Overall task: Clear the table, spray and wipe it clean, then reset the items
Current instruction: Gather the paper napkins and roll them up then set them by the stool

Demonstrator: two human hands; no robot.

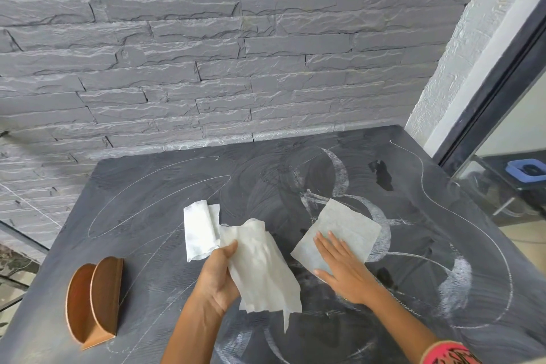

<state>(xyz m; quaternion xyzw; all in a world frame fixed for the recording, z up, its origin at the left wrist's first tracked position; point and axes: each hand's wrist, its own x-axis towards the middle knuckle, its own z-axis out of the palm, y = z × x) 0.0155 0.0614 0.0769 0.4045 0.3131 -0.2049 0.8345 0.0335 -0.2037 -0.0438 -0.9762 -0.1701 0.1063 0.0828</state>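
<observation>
Dark smeared tabletop [147,216]: left hand [218,278] clutches crumpled white tissue [260,269]; right hand [345,269] lies flat, fingers straight, on grey, possibly damp, paper sheet [342,224].

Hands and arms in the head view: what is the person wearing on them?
The left hand and right hand are bare: no gloves, rings or watch show. Both forearms are uncovered. On the right arm, at the frame's bottom edge, a sleeve cuff shows, pink-red with black marks and a pale rim.
</observation>
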